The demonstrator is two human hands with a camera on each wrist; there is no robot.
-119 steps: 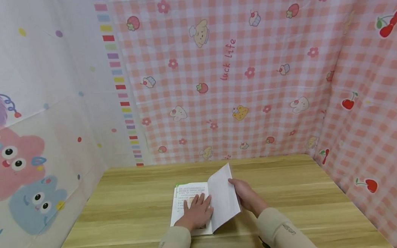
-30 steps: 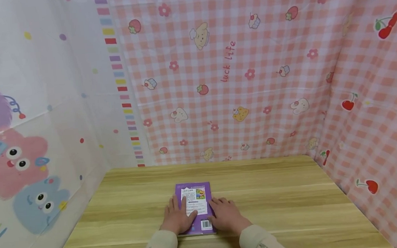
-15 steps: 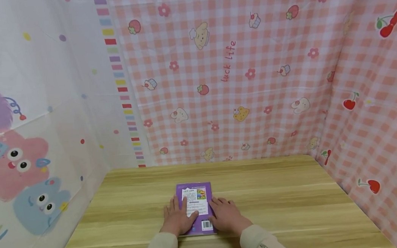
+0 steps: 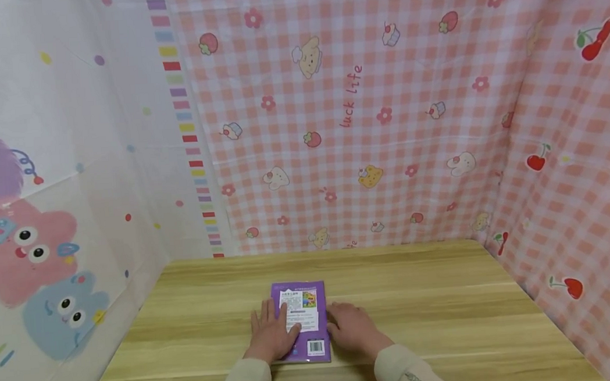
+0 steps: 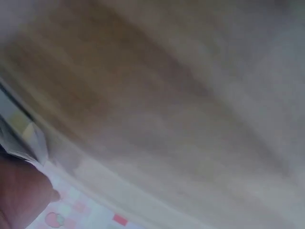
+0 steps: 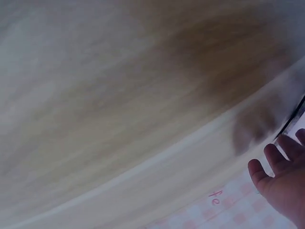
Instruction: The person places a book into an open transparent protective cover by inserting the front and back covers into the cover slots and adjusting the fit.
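A closed book with a purple back cover lies flat in the head view, its barcode near the lower right corner. My left hand rests on the cover's left side with fingers spread. Just beyond the right edge is my right hand, fingers loosely bent; whether they touch the book is unclear. In the left wrist view, part of the left hand shows beside the book's edge. The right wrist view has the right hand with fingers apart, near the book's dark edge.
The book lies on a wood-grain table. Behind the table hangs a pink checked cloth, and a cherry-print cloth hangs at the right. A white cartoon-print cloth covers the left side.
Four seconds ago the book was open, the right hand lifting its right part; by one second ago it lay closed, purple cover up. Since then the right hand has shifted slightly right, off the cover.
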